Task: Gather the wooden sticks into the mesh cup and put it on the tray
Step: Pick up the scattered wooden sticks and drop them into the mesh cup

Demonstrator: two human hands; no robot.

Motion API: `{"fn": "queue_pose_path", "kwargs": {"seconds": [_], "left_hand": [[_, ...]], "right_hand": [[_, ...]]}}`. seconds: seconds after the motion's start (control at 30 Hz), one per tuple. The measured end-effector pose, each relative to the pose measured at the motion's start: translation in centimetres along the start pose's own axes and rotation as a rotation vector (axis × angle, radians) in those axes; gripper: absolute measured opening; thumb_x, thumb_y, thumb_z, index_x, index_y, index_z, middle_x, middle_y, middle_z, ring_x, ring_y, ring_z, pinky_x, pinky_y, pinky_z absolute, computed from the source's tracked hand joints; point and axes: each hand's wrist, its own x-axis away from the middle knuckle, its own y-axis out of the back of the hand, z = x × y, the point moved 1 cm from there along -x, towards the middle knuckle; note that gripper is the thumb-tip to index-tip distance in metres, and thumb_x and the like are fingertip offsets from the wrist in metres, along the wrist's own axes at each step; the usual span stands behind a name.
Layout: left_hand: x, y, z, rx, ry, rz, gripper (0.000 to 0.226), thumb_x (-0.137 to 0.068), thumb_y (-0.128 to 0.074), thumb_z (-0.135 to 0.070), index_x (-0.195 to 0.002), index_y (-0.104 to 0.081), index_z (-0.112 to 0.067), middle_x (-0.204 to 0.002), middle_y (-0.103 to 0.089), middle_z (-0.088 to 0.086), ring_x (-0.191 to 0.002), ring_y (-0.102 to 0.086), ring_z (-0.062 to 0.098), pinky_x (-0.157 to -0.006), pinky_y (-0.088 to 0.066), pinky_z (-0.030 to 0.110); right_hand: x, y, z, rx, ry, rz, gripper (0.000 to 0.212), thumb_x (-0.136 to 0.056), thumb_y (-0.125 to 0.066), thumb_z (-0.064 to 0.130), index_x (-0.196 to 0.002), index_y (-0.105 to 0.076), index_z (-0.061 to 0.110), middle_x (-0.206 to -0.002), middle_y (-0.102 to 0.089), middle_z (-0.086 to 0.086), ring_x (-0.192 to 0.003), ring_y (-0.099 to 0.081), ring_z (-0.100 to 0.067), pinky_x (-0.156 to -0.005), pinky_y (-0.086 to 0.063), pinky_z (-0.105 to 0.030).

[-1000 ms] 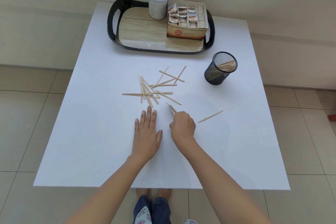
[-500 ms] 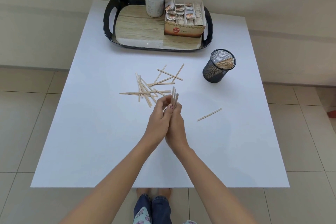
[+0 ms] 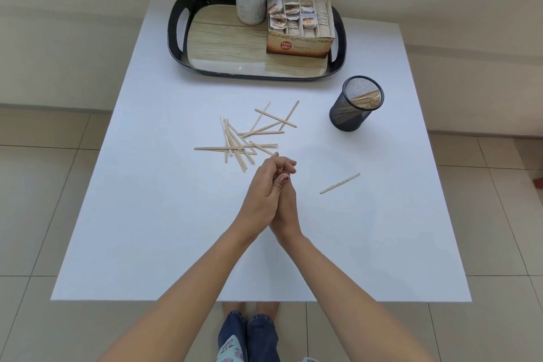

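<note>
White tabletop over a beige tiled floor. The left hand and right hand press together, fingers curled; what they enclose cannot be told. Just beyond them wooden sticks lie crisscrossed. A lone stick to their right slants away rightward toward the mesh cup, which holds more sticks. It stands short of the tray bearing a jar and tea box.
</note>
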Motion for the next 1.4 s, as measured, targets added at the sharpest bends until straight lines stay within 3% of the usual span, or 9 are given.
{"fn": "queue_pose_path", "kwargs": {"seconds": [0.23, 0.37, 0.43, 0.6, 0.77, 0.9, 1.1, 1.3, 1.4], "left_hand": [[0.1, -0.2, 1.0, 0.039, 0.012, -0.053, 0.036, -0.097, -0.032, 0.006, -0.117, -0.051, -0.018, -0.114, -0.062, -0.001, -0.115, -0.053, 0.005, -0.094, -0.037, 0.012], [-0.1, -0.6, 0.9, 0.009, -0.064, -0.096, 0.035, -0.096, -0.031, 0.008, -0.106, -0.054, -0.016, -0.128, -0.047, -0.003, -0.123, -0.043, -0.001, -0.099, -0.034, 0.011], [-0.2, -0.5, 1.4, 0.038, -0.043, -0.080, 0.035, -0.101, -0.031, 0.002, -0.116, -0.052, -0.021, -0.136, -0.043, -0.008, -0.130, -0.040, 0.004, -0.106, -0.033, 0.015], [-0.4, 0.2, 3.0, 0.088, 0.124, -0.023, 0.034, -0.103, -0.031, -0.008, -0.106, -0.062, -0.022, -0.123, -0.062, -0.019, -0.126, -0.039, -0.016, -0.094, -0.035, 0.005], [-1.4, 1.8, 2.6, 0.481, 0.222, -0.180, 0.026, -0.105, -0.033, -0.014, -0.084, -0.049, -0.015, -0.075, -0.065, -0.010, -0.095, -0.068, 0.006, -0.059, -0.049, 0.020], [-2.2, 2.8, 2.3, 0.993, 0.240, -0.260, 0.029, -0.107, -0.027, -0.021, -0.083, -0.042, -0.016, -0.063, -0.047, -0.006, -0.069, -0.064, 0.013, -0.072, -0.053, 0.029], [-2.5, 2.3, 1.8, 1.151, 0.297, -0.303, 0.029, -0.106, -0.029, -0.023, -0.089, -0.050, -0.012, -0.072, -0.054, -0.001, -0.072, -0.061, 0.015, -0.082, -0.057, 0.035], [-1.5, 2.1, 2.1, 0.472, 0.390, -0.220, 0.036, -0.106, -0.028, -0.034, -0.128, -0.052, -0.020, -0.132, -0.056, -0.005, -0.126, -0.051, 0.013, -0.106, -0.038, 0.032], [-0.3, 2.2, 3.6, 0.025, 0.339, -0.168, 0.032, -0.105, -0.031, -0.030, -0.131, -0.049, -0.029, -0.141, -0.042, -0.014, -0.132, -0.037, 0.004, -0.106, -0.027, 0.026]], "right_hand": [[0.4, 0.3, 0.8, -0.115, 0.002, 0.038, 0.021, -0.103, -0.031, 0.015, -0.100, -0.050, 0.005, -0.089, -0.051, 0.004, -0.086, -0.053, -0.005, -0.077, -0.046, -0.019], [0.6, 0.4, 0.8, -0.210, 0.040, 0.033, 0.028, -0.105, -0.027, 0.012, -0.090, -0.051, 0.008, -0.080, -0.054, 0.013, -0.078, -0.054, 0.001, -0.069, -0.045, -0.009], [0.7, 0.2, 1.1, -0.297, 0.005, 0.039, 0.030, -0.105, -0.027, 0.015, -0.085, -0.048, 0.011, -0.079, -0.052, 0.010, -0.077, -0.050, -0.005, -0.075, -0.044, -0.018], [2.0, 0.3, 0.5, -0.059, 0.004, -0.025, 0.025, -0.104, -0.036, 0.020, -0.114, -0.057, 0.012, -0.114, -0.063, -0.003, -0.107, -0.058, -0.017, -0.088, -0.042, -0.024], [2.5, 1.8, 0.5, 0.058, 0.146, -0.082, 0.031, -0.100, -0.045, 0.007, -0.113, -0.066, 0.025, -0.081, -0.056, 0.010, -0.067, -0.050, -0.003, -0.066, -0.043, -0.019], [3.4, 2.3, 1.6, -0.160, 0.045, -0.149, 0.027, -0.095, -0.059, 0.016, -0.106, -0.073, 0.037, -0.084, -0.069, 0.007, -0.061, -0.061, -0.009, -0.070, -0.052, -0.020], [3.3, 3.2, 3.7, -0.345, -0.052, -0.260, 0.021, -0.084, -0.071, 0.005, -0.086, -0.078, 0.025, -0.089, -0.077, 0.001, -0.083, -0.075, -0.018, -0.084, -0.057, -0.029], [0.2, 8.5, 7.4, -0.192, 0.072, -0.479, 0.026, -0.079, -0.073, -0.004, -0.080, -0.077, 0.022, -0.074, -0.074, 0.006, -0.071, -0.071, -0.010, -0.082, -0.056, -0.029], [-1.8, 12.5, 9.9, 0.145, 0.253, -0.705, 0.016, -0.079, -0.071, 0.001, -0.088, -0.078, 0.012, -0.080, -0.075, -0.003, -0.067, -0.064, 0.001, -0.072, -0.046, -0.012]]}}
